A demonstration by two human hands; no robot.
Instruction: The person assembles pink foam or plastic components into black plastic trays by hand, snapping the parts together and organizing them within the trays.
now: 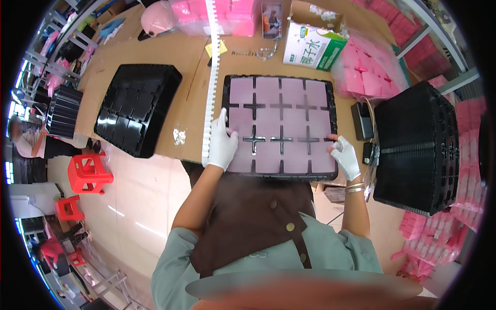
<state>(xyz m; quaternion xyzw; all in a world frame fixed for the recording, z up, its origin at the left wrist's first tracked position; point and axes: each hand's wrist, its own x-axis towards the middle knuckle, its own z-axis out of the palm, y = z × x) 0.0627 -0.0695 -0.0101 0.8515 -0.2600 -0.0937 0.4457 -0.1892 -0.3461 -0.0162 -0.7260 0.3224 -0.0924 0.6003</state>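
Observation:
A black plastic tray (334, 93) lies before me at the table's front edge. Flat lilac-pink square pieces (266, 116) fill its grid of compartments, with black cross-shaped dividers showing between them. At the tray's left rim, my left hand (223, 145) in a white glove grips the side, its thumb toward the pieces. My right hand (345, 157), also white-gloved with bare fingertips, holds the right rim near the front corner. The undersides of both grips are hidden. A long white toothed strip (213, 77) runs along the table beside my left hand.
Another black tray (137, 108) sits at the left. Stacked black trays (413, 150) stand at the right, near a small black device (363, 121). Behind are an open carton (315, 44), bagged pink pieces (367, 67) and a pink helmet (156, 19). Red stools (90, 173) stand on the floor.

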